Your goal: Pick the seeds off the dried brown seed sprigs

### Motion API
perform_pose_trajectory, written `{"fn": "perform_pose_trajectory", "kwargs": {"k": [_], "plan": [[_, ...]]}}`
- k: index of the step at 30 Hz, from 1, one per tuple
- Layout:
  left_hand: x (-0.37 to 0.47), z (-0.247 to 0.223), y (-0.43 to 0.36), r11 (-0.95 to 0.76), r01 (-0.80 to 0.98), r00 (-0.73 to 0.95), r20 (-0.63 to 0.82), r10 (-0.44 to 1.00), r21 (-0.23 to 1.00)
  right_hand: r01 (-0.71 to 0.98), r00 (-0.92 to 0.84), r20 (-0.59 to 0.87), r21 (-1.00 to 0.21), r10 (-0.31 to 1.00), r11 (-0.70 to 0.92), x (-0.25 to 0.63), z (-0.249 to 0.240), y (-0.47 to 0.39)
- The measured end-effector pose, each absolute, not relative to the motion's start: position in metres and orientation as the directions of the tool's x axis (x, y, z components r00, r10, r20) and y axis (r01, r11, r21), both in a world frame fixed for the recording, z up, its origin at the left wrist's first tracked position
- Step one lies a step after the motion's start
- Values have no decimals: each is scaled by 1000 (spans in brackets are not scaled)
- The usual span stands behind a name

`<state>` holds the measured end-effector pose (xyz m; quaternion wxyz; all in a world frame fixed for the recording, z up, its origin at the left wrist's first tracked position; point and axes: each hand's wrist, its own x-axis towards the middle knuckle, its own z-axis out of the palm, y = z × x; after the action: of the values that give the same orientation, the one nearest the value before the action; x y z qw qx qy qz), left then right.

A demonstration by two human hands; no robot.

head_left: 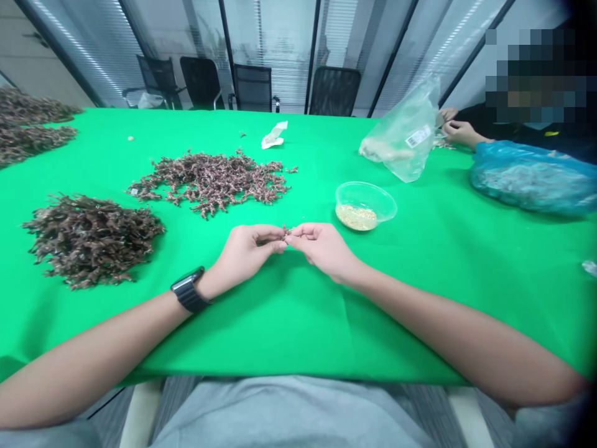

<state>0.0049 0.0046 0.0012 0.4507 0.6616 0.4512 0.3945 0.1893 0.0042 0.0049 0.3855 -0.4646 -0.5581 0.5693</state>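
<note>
My left hand [252,247], with a black watch [189,290] on its wrist, pinches a small brown dried piece [285,234] between thumb and fingers. From the other side my right hand [321,246] grips the same piece, fingertips almost touching those of the left. Its exact kind is too small to tell. Just beyond the hands lies a loose spread pile of similar reddish-brown knobbly pieces [219,180]. A taller, darker heap of them [96,239] sits to the left. Right of my hands stands a clear plastic bowl [386,208] with pale yellowish bits in its bottom.
A green cloth [289,330] covers the table. More brown heaps [32,124] lie at the far left. A crumpled white paper [274,135], a clear labelled bag [401,137] and a full blue bag [532,177] lie farther back. Another person's hands [459,132] work at the right.
</note>
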Motion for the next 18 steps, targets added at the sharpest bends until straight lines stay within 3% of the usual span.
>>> {"fn": "perform_pose_trajectory", "kwargs": {"k": [6, 13, 18], "plan": [[4, 3, 6, -6, 88, 262, -17, 965, 996, 174, -270, 13, -983, 963, 62, 193, -6, 8], [3, 2, 7, -94, 151, 169, 68, 983, 984, 296, -245, 165, -926, 955, 236, 195, -4, 3], [4, 5, 4, -180, 232, 130, 153, 980, 956, 304, -207, 184, -921, 961, 242, 193, -1, -1]]}}
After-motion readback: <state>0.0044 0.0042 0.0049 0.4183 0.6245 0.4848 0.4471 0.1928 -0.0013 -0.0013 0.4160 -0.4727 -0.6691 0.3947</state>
